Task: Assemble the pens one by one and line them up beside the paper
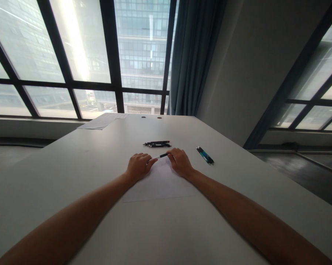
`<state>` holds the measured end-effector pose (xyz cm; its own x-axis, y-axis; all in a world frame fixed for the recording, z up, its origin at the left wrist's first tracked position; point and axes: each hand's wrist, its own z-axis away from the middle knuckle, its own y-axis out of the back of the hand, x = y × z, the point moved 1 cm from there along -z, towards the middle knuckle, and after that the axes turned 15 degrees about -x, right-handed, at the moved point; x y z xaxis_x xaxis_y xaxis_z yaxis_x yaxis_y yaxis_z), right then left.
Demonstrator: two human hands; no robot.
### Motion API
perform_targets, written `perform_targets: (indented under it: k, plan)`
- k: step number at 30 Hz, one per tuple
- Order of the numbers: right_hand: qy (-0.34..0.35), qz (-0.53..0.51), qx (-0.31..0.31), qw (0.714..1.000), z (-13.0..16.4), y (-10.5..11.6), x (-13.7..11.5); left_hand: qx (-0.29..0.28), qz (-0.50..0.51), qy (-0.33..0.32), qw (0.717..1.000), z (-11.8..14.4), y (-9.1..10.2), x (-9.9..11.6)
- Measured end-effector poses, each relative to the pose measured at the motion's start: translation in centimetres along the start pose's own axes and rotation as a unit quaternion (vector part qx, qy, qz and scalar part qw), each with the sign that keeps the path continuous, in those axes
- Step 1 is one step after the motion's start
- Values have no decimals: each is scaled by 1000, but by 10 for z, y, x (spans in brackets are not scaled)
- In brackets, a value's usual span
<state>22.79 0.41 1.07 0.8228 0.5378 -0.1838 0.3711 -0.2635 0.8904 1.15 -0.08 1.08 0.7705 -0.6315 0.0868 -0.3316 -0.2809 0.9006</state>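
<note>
Between my two hands a pen (161, 156) with a clear barrel and a black end is held above a white sheet of paper (160, 186). My left hand (139, 165) is closed on its pale end. The fingers of my right hand (180, 161) pinch its black end. Just beyond my hands lies a small group of black pens (157, 144) on the table. To the right of my right hand rests a bundle of pens (205, 155) with blue and green parts, set at a slant.
The long white table (80, 162) reaches away toward the windows. At its far left edge lie more paper sheets (99, 121). Two dark round inserts (143, 117) sit in the tabletop's far end. A blue curtain (193, 59) hangs behind it.
</note>
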Motion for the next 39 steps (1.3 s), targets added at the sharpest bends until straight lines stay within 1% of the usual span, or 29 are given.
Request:
perform_targets:
  k: [7, 12, 16, 19, 21, 25, 33, 39]
  plan:
    - [6, 5, -1, 1000, 0, -1, 1, -15, -7, 9, 1000, -2, -2, 1]
    - [9, 4, -12, 1000, 0, -1, 2, 0, 5, 1, 1000, -2, -1, 1]
    - [28, 7, -15, 999, 0, -1, 1, 9, -6, -42, 999, -1, 3, 4]
    - [35, -11, -13, 999, 0, -2, -1, -3, -10, -86, 996, -1, 4, 6]
    - [43, -33, -20, 998, 1, -3, -3, -14, -2, -97, 995, -1, 3, 6]
    - [70, -64, -40, 995, 0, -5, -6, -35, -2, -76, 997, 0, 0, 5]
    - [93, -78, -35, 992, -1, -5, -5, -63, -28, -48, 996, 0, -1, 7]
    - [127, -69, -22, 989, 0, -4, -5, -98, -50, -6, 994, 1, 1, 9]
